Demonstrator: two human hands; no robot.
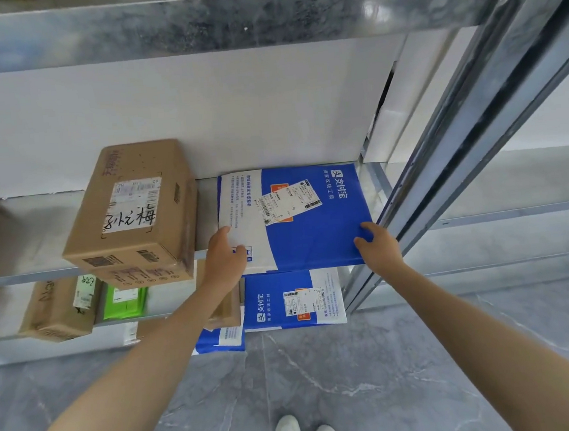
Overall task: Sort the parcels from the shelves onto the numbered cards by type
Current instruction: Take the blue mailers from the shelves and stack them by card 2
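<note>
One box (131,208) (cardboard) beside blue mailer (312,237)

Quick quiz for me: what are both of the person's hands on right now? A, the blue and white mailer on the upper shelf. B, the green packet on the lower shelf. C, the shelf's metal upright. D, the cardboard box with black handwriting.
A: the left hand and right hand hold the near corners of the blue and white mailer, while the cardboard box stands untouched beside it.
</note>
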